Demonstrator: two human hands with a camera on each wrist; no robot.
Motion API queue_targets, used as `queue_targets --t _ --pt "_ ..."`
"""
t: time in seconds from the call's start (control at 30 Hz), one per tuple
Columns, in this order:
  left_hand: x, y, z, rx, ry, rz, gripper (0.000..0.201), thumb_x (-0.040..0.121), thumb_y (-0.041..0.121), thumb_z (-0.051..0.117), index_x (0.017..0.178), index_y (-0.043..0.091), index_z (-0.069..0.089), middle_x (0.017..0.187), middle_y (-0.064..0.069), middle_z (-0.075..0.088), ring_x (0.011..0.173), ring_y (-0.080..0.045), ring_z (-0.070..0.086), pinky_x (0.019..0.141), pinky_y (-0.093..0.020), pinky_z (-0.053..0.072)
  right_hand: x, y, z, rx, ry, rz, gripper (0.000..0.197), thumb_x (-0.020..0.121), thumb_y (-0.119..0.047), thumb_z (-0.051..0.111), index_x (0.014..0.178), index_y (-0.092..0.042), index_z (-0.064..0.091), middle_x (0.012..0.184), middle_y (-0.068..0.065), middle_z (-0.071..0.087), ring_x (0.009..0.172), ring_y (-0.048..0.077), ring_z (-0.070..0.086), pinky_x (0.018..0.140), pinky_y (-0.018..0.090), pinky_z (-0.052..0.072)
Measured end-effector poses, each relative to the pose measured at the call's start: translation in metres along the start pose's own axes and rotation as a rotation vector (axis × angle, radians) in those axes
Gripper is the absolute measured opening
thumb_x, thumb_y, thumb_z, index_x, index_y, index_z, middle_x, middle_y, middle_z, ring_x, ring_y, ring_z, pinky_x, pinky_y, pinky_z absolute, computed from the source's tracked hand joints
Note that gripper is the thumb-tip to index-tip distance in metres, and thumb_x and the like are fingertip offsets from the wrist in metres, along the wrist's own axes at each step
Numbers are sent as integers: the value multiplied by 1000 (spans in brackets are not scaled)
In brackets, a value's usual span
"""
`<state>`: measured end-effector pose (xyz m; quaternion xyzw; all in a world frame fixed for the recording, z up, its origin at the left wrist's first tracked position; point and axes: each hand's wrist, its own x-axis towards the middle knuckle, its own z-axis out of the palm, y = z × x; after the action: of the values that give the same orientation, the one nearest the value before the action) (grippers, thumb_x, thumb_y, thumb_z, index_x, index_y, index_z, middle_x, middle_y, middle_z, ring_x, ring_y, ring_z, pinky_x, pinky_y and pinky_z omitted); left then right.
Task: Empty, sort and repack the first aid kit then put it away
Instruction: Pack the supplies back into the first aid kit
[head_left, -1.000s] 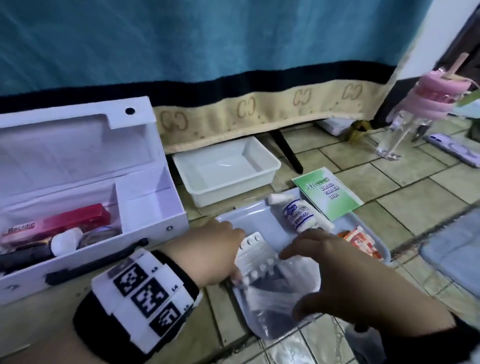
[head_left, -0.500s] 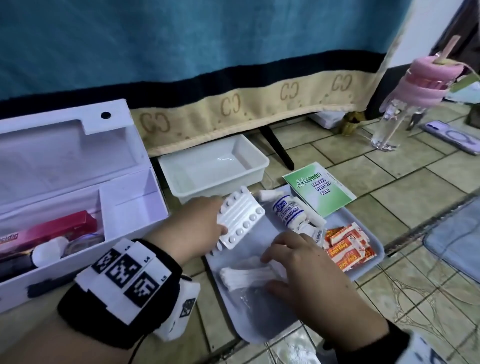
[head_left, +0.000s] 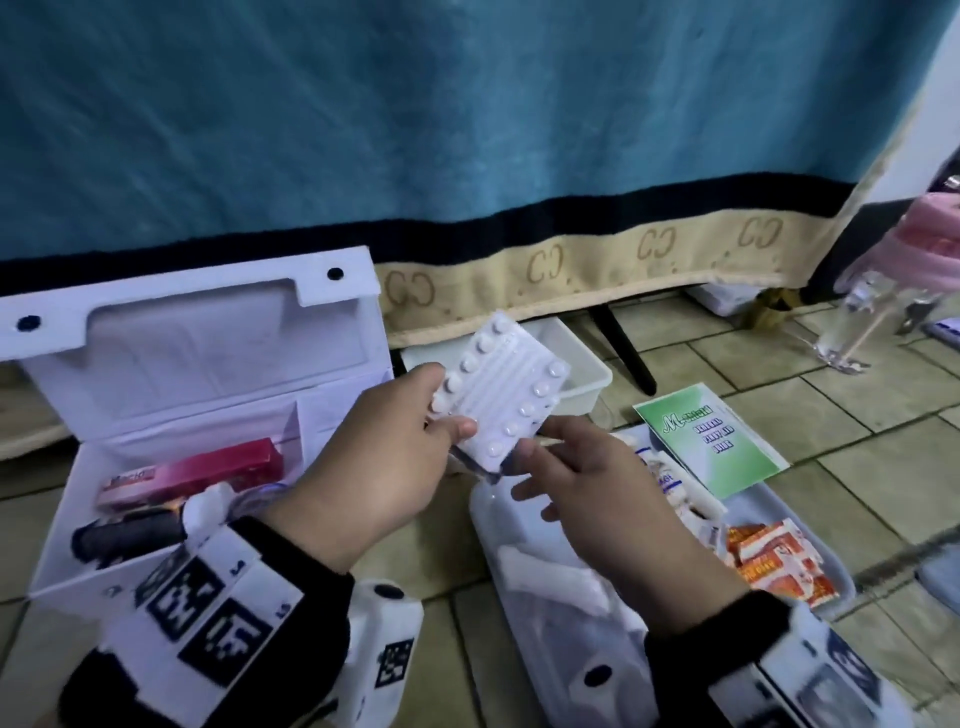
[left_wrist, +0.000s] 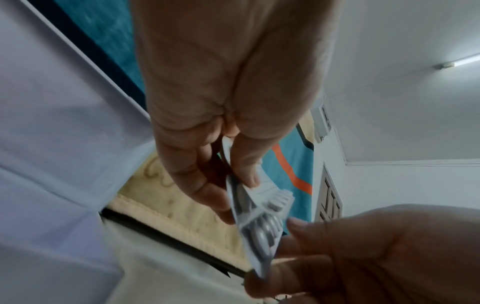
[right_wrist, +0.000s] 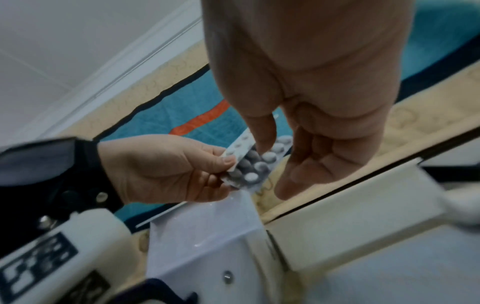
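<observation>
A stack of white pill blister packs (head_left: 498, 400) (left_wrist: 259, 222) (right_wrist: 249, 164) is held up in the air between the open first aid box (head_left: 208, 364) and the grey tray (head_left: 753, 499). My left hand (head_left: 444, 402) (left_wrist: 233, 191) (right_wrist: 226, 172) pinches its left edge between thumb and fingers. My right hand (head_left: 524, 467) (left_wrist: 280, 253) (right_wrist: 275, 168) pinches the lower right corner, thumb on the front and fingers behind. The box holds a red carton (head_left: 197, 470) and dark items in its left compartment.
On the tray lie a bandage roll (head_left: 670, 478), orange sachets (head_left: 774, 561) and white swabs (head_left: 550, 571). A green leaflet (head_left: 711, 441) overlaps its far edge. A white tub (head_left: 582, 374) sits behind, under the hanging blue blanket. A clear bottle (head_left: 872, 312) stands far right.
My left hand has lifted the blister packs off the tray, up and toward the box. My right hand left the swab bag and rose to take the packs' lower corner.
</observation>
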<state>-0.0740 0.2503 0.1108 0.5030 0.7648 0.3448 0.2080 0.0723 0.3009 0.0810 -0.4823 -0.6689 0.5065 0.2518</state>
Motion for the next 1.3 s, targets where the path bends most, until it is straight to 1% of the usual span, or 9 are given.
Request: queue_targets --t 0.13,0.3,0.4,0.5,0.57,0.67,0.9,1.13,1.3 --pt "-11 -18 -39 -17 71 29 12 84 21 66 79 17 56 72 -4 66 68 -23 63 65 -37 49 2 -26 35 269 -96 44 12 90 -13 57 97 -6 62 86 9 72 64 14 65 54 26 48" --pt "-23 -69 -113 24 272 -69 18 85 17 65 71 23 55 56 0 68 52 -11 66 44 -29 46 3 -54 80 280 -69 -19 5 94 -13 53 94 -10 56 89 12 68 70 28 71 58 33 56" --pt "-27 -107 -159 141 326 -99 21 89 9 56 72 20 60 60 -2 68 63 -16 68 60 -38 54 6 -65 101 196 -21 -128 5 92 -13 55 90 -16 57 82 2 66 66 26 71 61 36 57" --pt "-25 -132 -184 509 308 -55 13 85 14 59 84 19 70 80 -3 71 80 -23 65 69 -33 49 11 -73 119 -3 10 -268 10 86 -22 63 80 -27 59 73 -11 65 71 11 69 60 25 45" --pt "-20 -143 -189 610 251 -20 16 82 16 61 87 25 74 88 1 72 85 -20 63 70 -28 45 14 -80 130 -144 5 -334 11 85 -24 65 77 -30 59 75 -10 65 64 0 62 51 12 38" --pt "-8 -155 -185 582 151 -10 18 81 15 62 88 25 75 90 6 72 85 -14 62 72 -24 44 20 -89 143 -367 -38 -412 11 84 -24 66 77 -32 61 84 -11 65 65 0 61 55 9 42" --pt "12 -184 -170 549 85 -53 9 81 19 64 79 17 72 68 5 58 69 -12 57 64 -21 40 37 -113 159 -652 -137 -459 8 84 -24 63 83 -31 65 90 -7 63 76 10 61 74 28 50" --pt "12 -196 -163 553 50 -86 7 77 21 71 85 22 71 85 6 59 80 -12 60 78 -31 52 54 -127 176 -859 -260 -498 9 85 -22 60 88 -26 67 91 -3 63 85 15 59 72 26 48" --pt "7 -196 -164 479 69 -114 4 82 22 66 83 25 69 76 9 64 78 -11 60 68 -25 47 64 -131 200 -1118 -338 -615 7 86 -12 57 89 -15 63 93 6 64 84 25 61 67 31 49"
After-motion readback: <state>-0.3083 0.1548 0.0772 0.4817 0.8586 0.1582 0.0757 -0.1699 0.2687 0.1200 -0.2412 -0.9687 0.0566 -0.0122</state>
